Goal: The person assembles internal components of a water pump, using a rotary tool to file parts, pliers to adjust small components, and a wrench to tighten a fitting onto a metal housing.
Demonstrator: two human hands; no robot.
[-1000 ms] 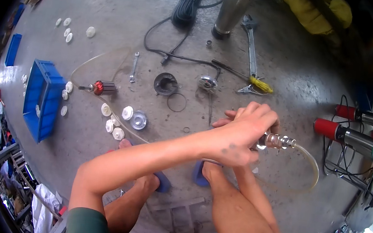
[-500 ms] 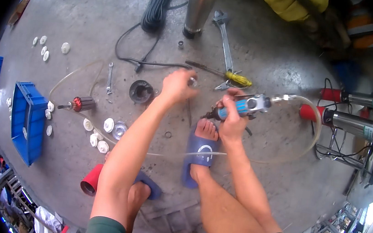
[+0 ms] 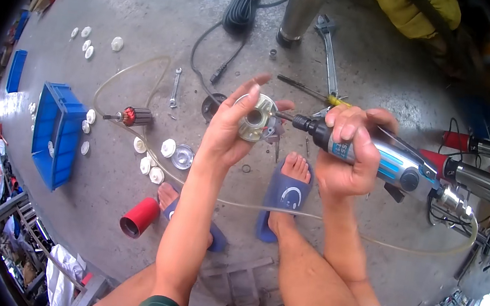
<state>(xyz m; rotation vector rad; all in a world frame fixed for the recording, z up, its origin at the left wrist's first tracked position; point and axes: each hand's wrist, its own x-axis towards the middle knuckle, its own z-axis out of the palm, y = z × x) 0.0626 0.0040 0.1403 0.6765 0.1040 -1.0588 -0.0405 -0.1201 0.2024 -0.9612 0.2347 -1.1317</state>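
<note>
A round metal ring part (image 3: 256, 118) is held up above the concrete floor (image 3: 152, 15), the left hand (image 3: 232, 130) grip pinching its rim. The right hand (image 3: 347, 155) grip is wrapped tight around a blue air die grinder (image 3: 371, 158), its tip touching the part; a clear hose (image 3: 286, 212) trails from the tool

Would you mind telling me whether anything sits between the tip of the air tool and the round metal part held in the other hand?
Nothing visible does. The left hand holds the round metal part up off the floor, and the right hand points the air tool straight at it, its tip at the part's right edge.
</note>
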